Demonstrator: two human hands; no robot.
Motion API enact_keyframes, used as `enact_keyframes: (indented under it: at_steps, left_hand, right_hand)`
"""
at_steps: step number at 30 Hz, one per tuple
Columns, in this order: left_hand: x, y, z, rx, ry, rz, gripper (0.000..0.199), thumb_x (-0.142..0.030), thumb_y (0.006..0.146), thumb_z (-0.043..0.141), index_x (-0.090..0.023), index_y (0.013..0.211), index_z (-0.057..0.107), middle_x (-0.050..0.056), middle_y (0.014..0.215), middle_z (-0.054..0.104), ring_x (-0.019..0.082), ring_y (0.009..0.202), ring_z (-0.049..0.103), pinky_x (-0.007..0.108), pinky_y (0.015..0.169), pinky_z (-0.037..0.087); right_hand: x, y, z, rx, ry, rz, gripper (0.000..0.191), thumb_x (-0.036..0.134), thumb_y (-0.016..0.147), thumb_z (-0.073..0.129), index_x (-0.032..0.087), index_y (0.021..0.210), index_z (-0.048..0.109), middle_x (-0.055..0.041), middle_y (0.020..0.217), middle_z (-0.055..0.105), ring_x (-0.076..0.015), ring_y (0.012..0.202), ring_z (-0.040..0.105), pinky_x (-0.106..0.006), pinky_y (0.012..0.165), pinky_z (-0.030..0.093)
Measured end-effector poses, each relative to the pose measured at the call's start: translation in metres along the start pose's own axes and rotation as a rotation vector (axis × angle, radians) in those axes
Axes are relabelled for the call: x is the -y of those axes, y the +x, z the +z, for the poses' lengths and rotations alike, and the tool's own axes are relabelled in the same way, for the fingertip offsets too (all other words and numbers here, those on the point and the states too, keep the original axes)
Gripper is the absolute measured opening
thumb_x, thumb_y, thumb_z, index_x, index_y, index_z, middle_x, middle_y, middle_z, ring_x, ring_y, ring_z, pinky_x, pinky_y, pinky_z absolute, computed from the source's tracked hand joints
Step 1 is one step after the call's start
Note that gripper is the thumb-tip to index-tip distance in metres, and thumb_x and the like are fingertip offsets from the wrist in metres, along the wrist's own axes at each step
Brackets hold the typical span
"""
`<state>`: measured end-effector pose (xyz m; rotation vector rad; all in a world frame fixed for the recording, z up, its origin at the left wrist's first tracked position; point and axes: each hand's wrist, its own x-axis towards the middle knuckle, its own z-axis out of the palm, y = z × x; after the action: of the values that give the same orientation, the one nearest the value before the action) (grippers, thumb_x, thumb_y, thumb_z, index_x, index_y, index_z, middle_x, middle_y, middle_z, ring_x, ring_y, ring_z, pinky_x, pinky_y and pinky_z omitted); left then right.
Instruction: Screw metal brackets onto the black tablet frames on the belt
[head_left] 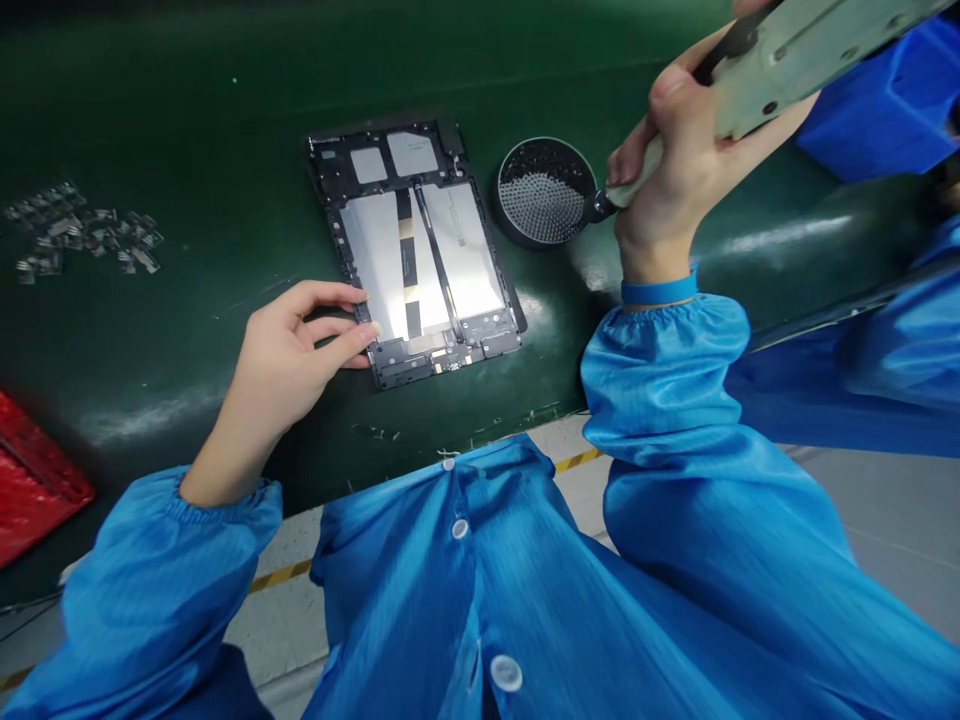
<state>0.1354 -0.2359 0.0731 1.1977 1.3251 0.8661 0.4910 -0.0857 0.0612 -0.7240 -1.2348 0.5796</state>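
An opened tablet (375,250) lies on the green work surface, its inside facing up with pale silver panels, dark ribbon cables and small boards showing. My left hand (289,345) pinches its lower left edge between thumb and fingers. In my right hand (679,165) is an electric screwdriver (802,60), held slanting, with a pale body that runs out of view at the top right. Its tip end reaches the right rim of a round black dish (551,243). Tiny screws (544,205) fill much of the dish, which stands just right of the tablet.
A loose pile of small clear and metallic parts (90,230) lies on the green mat (187,130) at left. Something red and shiny (34,480) sits at the left edge. A blue bin (885,120) stands at upper right, above another person's blue sleeve (900,335).
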Motion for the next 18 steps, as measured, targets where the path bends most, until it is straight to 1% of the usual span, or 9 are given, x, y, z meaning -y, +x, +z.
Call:
enact_keyframes:
  at_steps: [2,5,7,10,13,16,18]
  left_hand:
    - [0.001,0.001,0.0,0.001,-0.017,0.011,0.032,-0.024,0.087,0.096,-0.021,0.116,0.082,0.008,0.124,0.077,0.019,0.094,0.08,0.023,0.073,0.076]
    - [0.004,0.002,0.001,-0.001,-0.041,0.024,0.033,-0.024,0.085,0.097,-0.02,0.114,0.082,0.008,0.124,0.077,0.019,0.092,0.079,0.023,0.071,0.075]
    - [0.005,0.002,0.001,-0.002,-0.051,0.023,0.034,-0.024,0.084,0.098,-0.019,0.114,0.082,0.009,0.124,0.076,0.019,0.092,0.079,0.023,0.07,0.075]
    - [0.006,0.003,0.001,0.002,-0.055,0.033,0.035,-0.023,0.084,0.098,-0.018,0.115,0.082,0.009,0.122,0.077,0.019,0.092,0.08,0.022,0.07,0.075]
    - [0.006,0.002,0.0,0.01,-0.054,0.044,0.036,-0.025,0.085,0.098,-0.018,0.116,0.082,0.009,0.123,0.077,0.019,0.092,0.08,0.021,0.071,0.075]
    - [0.006,0.001,0.0,0.02,-0.046,0.038,0.036,-0.026,0.086,0.098,-0.019,0.117,0.082,0.009,0.122,0.078,0.02,0.094,0.08,0.023,0.072,0.075]
    - [0.006,0.001,0.0,0.021,-0.034,0.031,0.036,-0.027,0.086,0.097,-0.02,0.118,0.082,0.009,0.12,0.078,0.021,0.096,0.08,0.025,0.072,0.076]
  right_hand:
    - [-0.004,0.0,-0.003,0.007,0.021,-0.016,0.09,0.062,0.074,0.088,0.023,0.13,0.03,0.0056,0.079,0.043,0.0009,0.045,0.028,-0.025,0.037,0.018]
    - [-0.009,0.0,-0.008,0.035,0.023,-0.026,0.08,0.054,0.082,0.082,0.022,0.133,0.029,0.0054,0.082,0.043,0.0025,0.046,0.03,-0.022,0.038,0.022]
    - [-0.01,0.0,-0.011,0.055,0.023,-0.029,0.077,0.051,0.084,0.08,0.021,0.133,0.029,0.0055,0.084,0.043,0.0029,0.047,0.031,-0.021,0.038,0.024]
    - [-0.008,0.0,-0.015,0.082,0.008,-0.028,0.075,0.048,0.087,0.077,0.02,0.136,0.028,0.0054,0.088,0.046,0.0036,0.049,0.034,-0.02,0.039,0.028]
    - [-0.004,0.0,-0.015,0.1,-0.013,-0.023,0.067,0.043,0.09,0.075,0.019,0.133,0.029,0.0053,0.09,0.046,0.0045,0.051,0.035,-0.019,0.041,0.031]
    - [-0.004,-0.002,-0.011,0.074,-0.019,-0.033,0.063,0.041,0.09,0.074,0.02,0.131,0.03,0.0048,0.09,0.046,0.0049,0.05,0.033,-0.019,0.041,0.029]
    - [-0.007,-0.003,-0.008,0.048,-0.024,-0.044,0.061,0.04,0.091,0.073,0.023,0.131,0.03,0.0039,0.092,0.048,0.0056,0.051,0.031,-0.02,0.04,0.027]
